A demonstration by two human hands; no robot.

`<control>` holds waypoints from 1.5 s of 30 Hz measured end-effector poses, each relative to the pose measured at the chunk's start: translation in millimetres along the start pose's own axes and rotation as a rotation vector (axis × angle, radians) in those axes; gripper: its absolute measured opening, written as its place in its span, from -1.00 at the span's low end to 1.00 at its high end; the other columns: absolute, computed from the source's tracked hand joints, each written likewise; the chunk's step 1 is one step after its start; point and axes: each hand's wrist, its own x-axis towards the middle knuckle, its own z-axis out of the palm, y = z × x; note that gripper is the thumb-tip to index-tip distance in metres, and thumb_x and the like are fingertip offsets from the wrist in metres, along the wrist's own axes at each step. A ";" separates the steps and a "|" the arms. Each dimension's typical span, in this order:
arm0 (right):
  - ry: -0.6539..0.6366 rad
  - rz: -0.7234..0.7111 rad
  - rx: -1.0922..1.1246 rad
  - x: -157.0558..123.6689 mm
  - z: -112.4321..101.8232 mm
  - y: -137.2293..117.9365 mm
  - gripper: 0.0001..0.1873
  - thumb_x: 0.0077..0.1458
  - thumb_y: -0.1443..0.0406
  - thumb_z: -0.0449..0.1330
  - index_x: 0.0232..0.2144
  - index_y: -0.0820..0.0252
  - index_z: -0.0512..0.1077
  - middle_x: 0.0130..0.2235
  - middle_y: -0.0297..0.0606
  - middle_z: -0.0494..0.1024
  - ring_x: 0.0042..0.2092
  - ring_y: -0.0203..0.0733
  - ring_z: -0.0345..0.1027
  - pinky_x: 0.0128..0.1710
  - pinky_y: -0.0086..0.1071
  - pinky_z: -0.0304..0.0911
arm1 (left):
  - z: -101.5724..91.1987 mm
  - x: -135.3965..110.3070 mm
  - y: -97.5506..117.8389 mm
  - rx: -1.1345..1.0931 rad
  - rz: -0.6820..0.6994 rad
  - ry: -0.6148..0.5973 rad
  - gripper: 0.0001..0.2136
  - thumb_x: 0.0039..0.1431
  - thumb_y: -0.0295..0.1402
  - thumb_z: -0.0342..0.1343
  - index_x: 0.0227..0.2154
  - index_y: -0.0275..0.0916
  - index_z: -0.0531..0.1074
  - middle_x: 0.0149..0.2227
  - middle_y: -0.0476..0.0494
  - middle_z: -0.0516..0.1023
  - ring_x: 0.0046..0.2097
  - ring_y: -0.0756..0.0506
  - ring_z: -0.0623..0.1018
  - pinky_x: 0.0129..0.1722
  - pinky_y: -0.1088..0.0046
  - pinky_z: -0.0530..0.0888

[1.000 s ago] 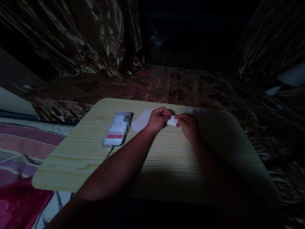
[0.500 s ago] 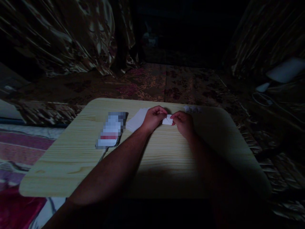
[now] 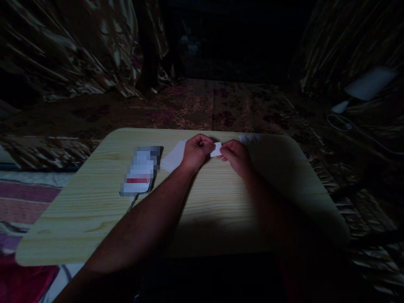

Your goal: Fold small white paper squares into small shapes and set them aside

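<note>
A small folded piece of white paper (image 3: 216, 150) is pinched between my two hands, a little above the far half of the wooden table (image 3: 205, 198). My left hand (image 3: 198, 151) grips its left edge with thumb and fingers closed. On the opposite edge, my right hand (image 3: 234, 154) pinches it the same way. Behind and left of my left hand lie white paper sheets (image 3: 173, 156), partly covered by that hand. Several small folded white paper pieces (image 3: 250, 138) sit in a row near the table's far edge, beyond my right hand.
A phone (image 3: 140, 170) with a blurred screen lies left of the sheets, a cable running from its near end. Past the table stands a patterned cloth-covered surface (image 3: 195, 105). A white lamp (image 3: 370, 84) and its cord are at the far right.
The paper between my hands has turned and now looks narrower and tilted. My hands have moved slightly closer together. The whole view has shifted a little.
</note>
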 end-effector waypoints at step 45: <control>-0.046 -0.118 -0.202 2.8 -10.6 3.9 -0.82 -0.07 0.18 0.22 -0.51 0.19 0.47 -0.53 -0.36 0.50 -0.46 -0.28 0.31 -0.45 -0.40 0.12 | -1.6 -7.9 2.0 0.334 0.038 -0.331 -0.79 -0.03 -0.26 0.26 -0.53 -0.25 0.36 -0.64 0.09 0.31 -0.57 0.08 0.25 -0.54 0.52 0.19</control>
